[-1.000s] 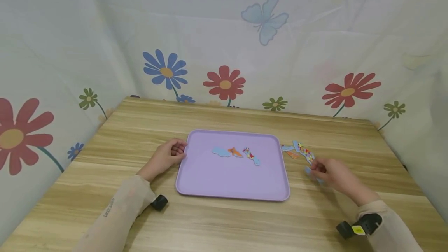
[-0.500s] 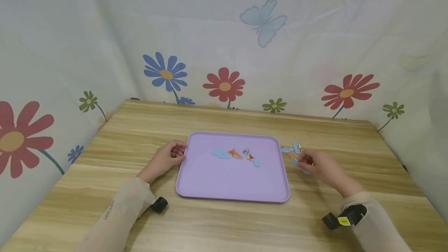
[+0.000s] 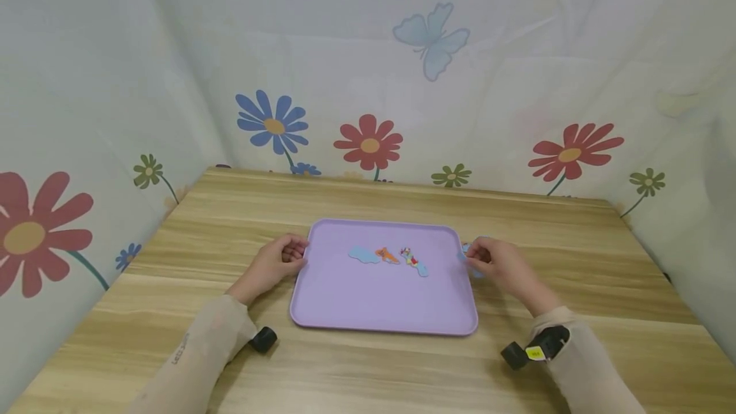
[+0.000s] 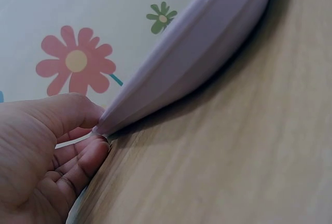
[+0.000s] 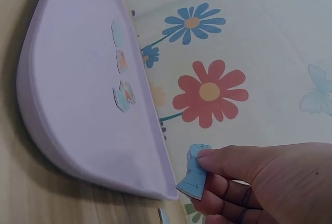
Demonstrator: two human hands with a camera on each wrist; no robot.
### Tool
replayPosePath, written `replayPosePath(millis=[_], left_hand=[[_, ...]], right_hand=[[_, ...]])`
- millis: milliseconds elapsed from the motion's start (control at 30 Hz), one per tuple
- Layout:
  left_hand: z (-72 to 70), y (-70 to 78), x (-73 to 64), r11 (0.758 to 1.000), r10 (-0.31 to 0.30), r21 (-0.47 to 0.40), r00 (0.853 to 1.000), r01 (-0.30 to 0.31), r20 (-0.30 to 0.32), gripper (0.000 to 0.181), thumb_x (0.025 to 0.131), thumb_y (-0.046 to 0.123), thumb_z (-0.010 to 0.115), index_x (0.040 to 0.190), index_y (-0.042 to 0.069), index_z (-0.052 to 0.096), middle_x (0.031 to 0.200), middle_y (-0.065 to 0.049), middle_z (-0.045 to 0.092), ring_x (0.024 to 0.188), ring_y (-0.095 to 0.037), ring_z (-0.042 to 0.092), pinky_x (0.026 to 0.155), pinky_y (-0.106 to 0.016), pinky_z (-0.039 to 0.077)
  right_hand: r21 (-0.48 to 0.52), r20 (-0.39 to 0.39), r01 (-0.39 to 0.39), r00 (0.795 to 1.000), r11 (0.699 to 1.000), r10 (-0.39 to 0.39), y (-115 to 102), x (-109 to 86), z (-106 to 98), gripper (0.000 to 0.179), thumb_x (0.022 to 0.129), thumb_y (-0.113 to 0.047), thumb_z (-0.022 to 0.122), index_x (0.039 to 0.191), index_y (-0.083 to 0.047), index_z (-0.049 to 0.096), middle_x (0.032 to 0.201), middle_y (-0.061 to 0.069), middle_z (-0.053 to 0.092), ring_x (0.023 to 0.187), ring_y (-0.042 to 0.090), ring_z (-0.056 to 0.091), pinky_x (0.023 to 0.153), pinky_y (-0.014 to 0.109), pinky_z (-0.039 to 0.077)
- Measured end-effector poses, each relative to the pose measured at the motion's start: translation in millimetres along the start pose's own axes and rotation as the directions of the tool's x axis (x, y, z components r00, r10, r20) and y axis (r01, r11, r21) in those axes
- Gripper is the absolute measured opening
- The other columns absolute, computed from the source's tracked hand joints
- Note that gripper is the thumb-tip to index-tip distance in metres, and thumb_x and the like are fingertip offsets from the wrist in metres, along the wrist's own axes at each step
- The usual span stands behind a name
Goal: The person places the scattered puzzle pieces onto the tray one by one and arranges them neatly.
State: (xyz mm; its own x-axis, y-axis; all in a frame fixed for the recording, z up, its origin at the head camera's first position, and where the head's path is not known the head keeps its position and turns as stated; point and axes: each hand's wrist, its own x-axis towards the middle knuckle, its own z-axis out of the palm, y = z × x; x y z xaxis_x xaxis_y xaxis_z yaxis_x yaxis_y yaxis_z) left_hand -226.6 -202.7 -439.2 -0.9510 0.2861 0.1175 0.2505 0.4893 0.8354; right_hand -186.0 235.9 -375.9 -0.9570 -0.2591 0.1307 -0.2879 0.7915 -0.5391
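Observation:
My left hand point(image 3: 279, 257) pinches the left rim of a lilac tray point(image 3: 384, 312); the left wrist view shows thumb and fingers at its edge. At the tray's right rim, my right hand point(image 3: 499, 265) holds a small light-blue cardboard puzzle piece point(image 5: 193, 175) between thumb and fingers. Lying in a row on the tray are a pale blue piece point(image 3: 365, 255), an orange piece point(image 3: 388, 255) and a multicoloured piece point(image 3: 413, 261). Beyond the tray's right side, loose pieces point(image 3: 478, 240) are mostly hidden behind my right hand.
The tray lies on a wood-grain table point(image 3: 368, 369). A white cloth with printed flowers point(image 3: 368, 144) hangs along the back and sides. Each wrist wears a black camera point(image 3: 263, 340).
My right hand has moved left from the loose pieces to the tray's right rim, carrying the light-blue puzzle piece. My left hand stays at the tray's left rim.

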Motion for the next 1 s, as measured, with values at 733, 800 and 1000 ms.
replayPosePath(millis=[733,800,1000], left_hand=[[-0.4,-1.0,-0.9,1.0,-0.004,0.015,1.0,0.004,-0.005,0.033,0.087,0.003,0.067,0.118,-0.003,0.058,0.103,-0.017,0.063,0.09,-0.018,0.058,0.075,-0.016,0.051],[0.2,-0.7,-0.9,1.0,-0.004,0.014,1.0,0.004,-0.004,0.033,0.087,0.003,0.067,0.118,-0.003,0.058,0.103,-0.017,0.063,0.09,-0.017,0.058,0.075,-0.016,0.051],[0.4,3.4,-1.7,1.0,0.0,0.008,1.0,0.0,-0.002,0.032,0.086,0.001,0.066,0.117,-0.004,0.058,0.103,-0.017,0.063,0.09,-0.018,0.058,0.075,-0.017,0.051]], right_hand=[[0.133,0.045,-0.066,0.997,0.989,0.061,-9.5,29.3,38.5,0.007,0.088,-0.009,0.066,0.089,-0.003,0.063,0.081,0.007,0.065,0.072,0.012,0.056,0.06,0.02,0.046],[0.137,0.046,-0.064,0.997,0.988,0.058,-10.3,30.6,41.3,0.007,0.088,-0.009,0.067,0.088,-0.003,0.063,0.079,0.006,0.064,0.07,0.012,0.054,0.059,0.02,0.045],[0.117,0.027,-0.068,0.997,0.991,0.066,-14.3,34.3,48.2,0.007,0.087,-0.009,0.068,0.086,-0.004,0.064,0.078,0.005,0.064,0.069,0.012,0.053,0.059,0.019,0.044]])
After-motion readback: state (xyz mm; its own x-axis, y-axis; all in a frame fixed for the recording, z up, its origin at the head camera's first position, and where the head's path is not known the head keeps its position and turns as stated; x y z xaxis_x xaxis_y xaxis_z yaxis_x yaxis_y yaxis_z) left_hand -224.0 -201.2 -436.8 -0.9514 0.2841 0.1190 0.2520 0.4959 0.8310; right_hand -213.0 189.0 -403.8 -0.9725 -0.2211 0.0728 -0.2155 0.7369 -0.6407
